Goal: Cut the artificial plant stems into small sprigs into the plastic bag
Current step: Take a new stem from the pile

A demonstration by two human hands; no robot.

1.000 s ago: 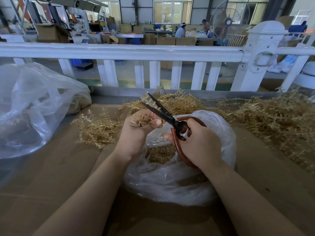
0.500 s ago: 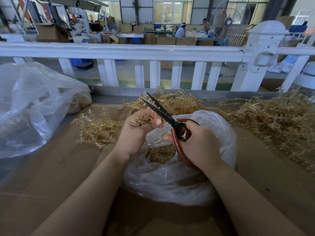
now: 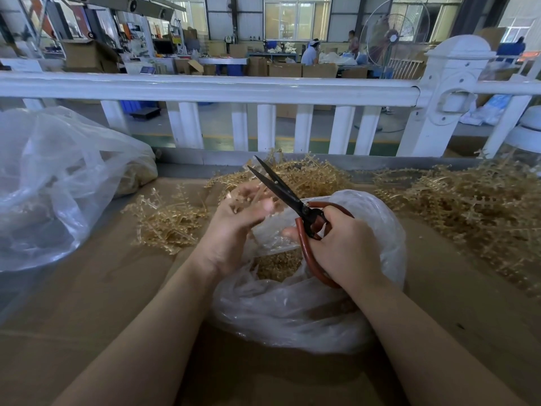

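Observation:
A clear plastic bag (image 3: 292,312) lies open in front of me with cut tan sprigs (image 3: 278,263) inside. My right hand (image 3: 342,247) grips the red handles of black-bladed scissors (image 3: 281,187), whose blades stand slightly apart and point up to the left. My left hand (image 3: 234,227) is above the bag's mouth, blurred, with its fingers around a small tan plant stem (image 3: 246,197) just left of the blades.
Heaps of tan plastic stems lie on the cardboard-covered table: a small heap at the left (image 3: 169,221), one behind the bag (image 3: 307,174) and a big one at the right (image 3: 468,206). A large clear bag (image 3: 52,183) sits far left. A white railing (image 3: 205,89) runs behind.
My left hand's fingers have loosened and shifted, now blurred, around the stem piece. The scissors and my right hand have barely moved.

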